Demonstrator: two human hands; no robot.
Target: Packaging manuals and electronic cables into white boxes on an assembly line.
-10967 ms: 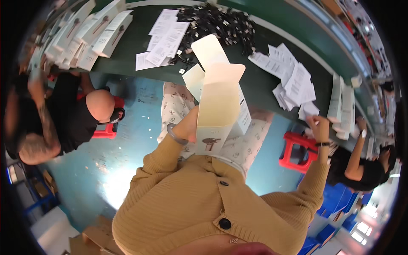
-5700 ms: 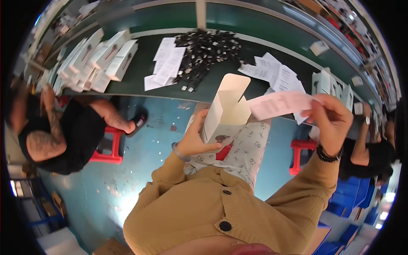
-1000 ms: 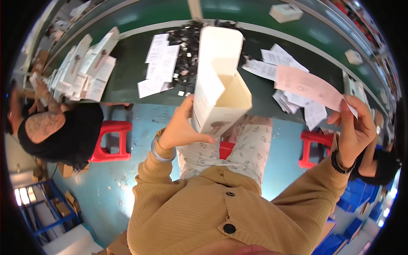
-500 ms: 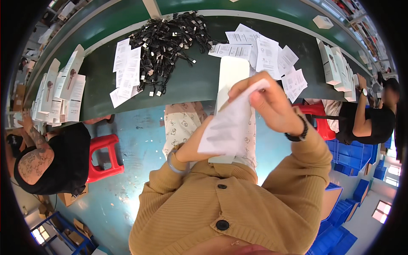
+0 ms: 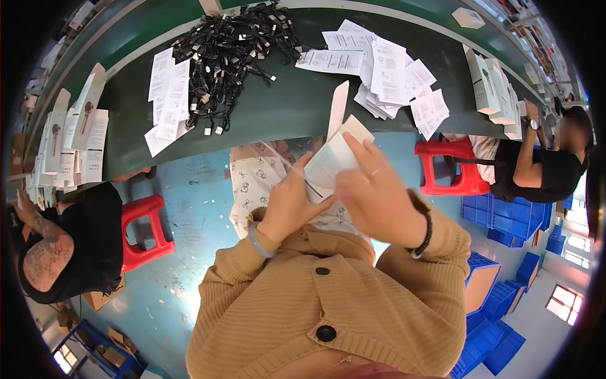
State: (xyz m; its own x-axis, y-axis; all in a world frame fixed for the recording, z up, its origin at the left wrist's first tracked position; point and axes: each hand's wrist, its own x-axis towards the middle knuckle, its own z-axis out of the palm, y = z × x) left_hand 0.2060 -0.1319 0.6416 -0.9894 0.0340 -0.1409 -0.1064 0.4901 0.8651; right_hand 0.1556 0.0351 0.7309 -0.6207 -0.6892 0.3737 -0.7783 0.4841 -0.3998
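A white carton (image 5: 331,165) with a tall end flap (image 5: 339,108) standing up is held tilted in front of my waist. My left hand (image 5: 291,203) is closed round its left side and lower end. My right hand (image 5: 380,197) lies over the carton's right side, with the index finger stretched toward the upper end and the other fingers apart, slightly blurred. I cannot make out the folded sheet in either hand. Beyond, on the dark green table (image 5: 271,114), lie a heap of black USB cables (image 5: 237,50) and a spread of printed leaflets (image 5: 388,69).
More leaflets (image 5: 169,101) lie left of the cables. White cartons stand in a left group (image 5: 79,136) and a right group (image 5: 489,88). Co-workers sit at both sides by red stools (image 5: 144,234). Blue crates (image 5: 505,215) stand at the right.
The white sheet raised in my right hand no longer shows. The carton has come up into my left hand, and my right hand has moved down onto it. The view has shifted slightly.
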